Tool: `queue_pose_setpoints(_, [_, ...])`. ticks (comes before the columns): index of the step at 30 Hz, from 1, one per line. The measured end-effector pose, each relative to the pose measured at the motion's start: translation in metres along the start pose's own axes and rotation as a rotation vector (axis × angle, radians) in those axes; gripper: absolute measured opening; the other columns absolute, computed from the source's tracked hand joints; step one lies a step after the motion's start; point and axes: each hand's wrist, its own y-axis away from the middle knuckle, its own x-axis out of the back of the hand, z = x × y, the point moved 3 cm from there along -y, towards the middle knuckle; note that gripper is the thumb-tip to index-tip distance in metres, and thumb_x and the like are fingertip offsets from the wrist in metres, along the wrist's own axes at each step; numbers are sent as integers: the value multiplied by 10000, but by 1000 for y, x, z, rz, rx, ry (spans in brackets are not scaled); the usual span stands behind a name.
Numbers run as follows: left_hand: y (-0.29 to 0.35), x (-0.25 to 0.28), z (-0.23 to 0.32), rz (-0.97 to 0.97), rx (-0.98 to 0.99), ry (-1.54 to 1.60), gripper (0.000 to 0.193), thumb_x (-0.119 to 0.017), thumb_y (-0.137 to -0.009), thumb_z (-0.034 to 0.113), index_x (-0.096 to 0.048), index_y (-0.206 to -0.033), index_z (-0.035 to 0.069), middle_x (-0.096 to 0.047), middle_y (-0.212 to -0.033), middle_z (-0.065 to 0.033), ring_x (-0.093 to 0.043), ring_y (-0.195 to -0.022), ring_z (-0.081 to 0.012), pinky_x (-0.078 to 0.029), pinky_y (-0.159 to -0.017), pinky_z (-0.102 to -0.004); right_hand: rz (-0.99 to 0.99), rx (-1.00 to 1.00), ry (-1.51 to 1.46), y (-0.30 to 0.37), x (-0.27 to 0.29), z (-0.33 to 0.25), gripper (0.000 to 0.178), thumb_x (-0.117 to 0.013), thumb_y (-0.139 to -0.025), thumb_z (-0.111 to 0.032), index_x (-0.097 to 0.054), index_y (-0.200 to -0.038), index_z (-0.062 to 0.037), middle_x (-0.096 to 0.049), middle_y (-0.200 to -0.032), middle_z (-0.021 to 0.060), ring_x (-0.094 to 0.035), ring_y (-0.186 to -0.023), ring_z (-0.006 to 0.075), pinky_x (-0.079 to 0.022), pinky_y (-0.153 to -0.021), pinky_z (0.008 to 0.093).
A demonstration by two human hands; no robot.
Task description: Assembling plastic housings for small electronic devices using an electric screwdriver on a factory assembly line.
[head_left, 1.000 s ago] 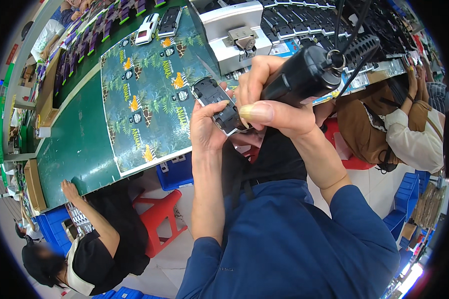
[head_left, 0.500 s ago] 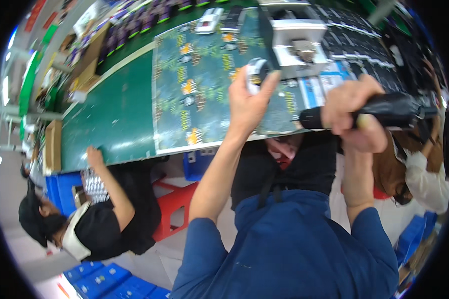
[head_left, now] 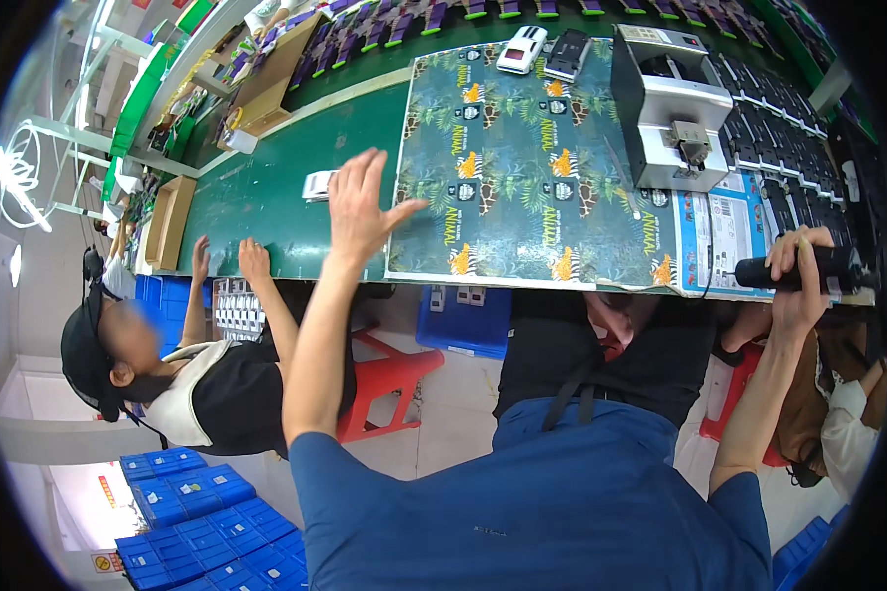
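My left hand [head_left: 358, 209] is over the green table at the left edge of the patterned mat, its fingers spread and holding nothing. Just left of those fingers lies a white toy car [head_left: 317, 185], partly hidden by my hand. My right hand [head_left: 800, 271] is wrapped around a black electric screwdriver [head_left: 759, 273] at the right front of the table, its tip pointing left. A white toy car body [head_left: 521, 49] and a black car part [head_left: 568, 54] lie side by side at the far edge of the mat.
A grey metal fixture [head_left: 670, 108] stands right of the mat [head_left: 522, 197]. Rows of black car parts [head_left: 774, 128] lie beyond it. A co-worker [head_left: 207, 384] sits at the left, hands at the green table edge. A cardboard box [head_left: 171, 223] stands at the table's left end.
My left hand has moved left across the mat, and the white car it held now lies on the green table. My right hand has moved right and lower with the screwdriver.
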Motion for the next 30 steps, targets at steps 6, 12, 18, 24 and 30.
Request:
queue_pose_setpoints(6, [-46,3,204,281,66,940,285,-764,-772,48,-651,-1025,-17,-668,-964,-168,-646,-836,-326,-515,-749,-399,118,-34,-16,-3,-11,-11,121,-672,-858,-54,-571,-918,-24,-555,-629,49,-553,-527,140,-458,-558,269])
queue_pose_setpoints(12, [-161,-42,389,-39,195,1278,436,-711,-870,281,-632,-1137,-55,-697,-955,-188,-685,-793,-279,-531,-715,-382,56,-3,-193,20,21,-53,209,-648,-870,-146,-500,-875,1,-519,-633,82,-517,-496,144,-473,-532,306])
queue_pose_setpoints(18, [-218,-54,443,-342,386,1169,594,-747,-741,462,-636,-952,-81,-660,-935,-287,-659,-932,-405,-514,-809,-473,89,53,-169,43,44,-74,140,-593,-787,-63,-470,-818,-5,-482,-609,88,-460,-473,177,-405,-454,285])
queue_pose_setpoints(24, [-218,-79,481,-246,422,1269,736,-892,-535,238,-493,-1072,-68,-653,-1001,-268,-638,-979,-434,-516,-834,-461,-21,55,-203,56,76,-57,272,-609,-897,-205,-419,-961,-21,-426,-683,58,-405,-496,112,-369,-464,222])
queue_pose_setpoints(30, [-179,-60,440,-149,458,1713,606,-826,-622,145,-507,-1113,-11,-642,-1014,-194,-633,-948,-320,-494,-861,-381,-69,11,-242,46,68,-40,272,-603,-937,-214,-421,-994,-20,-437,-696,55,-405,-503,101,-376,-492,214])
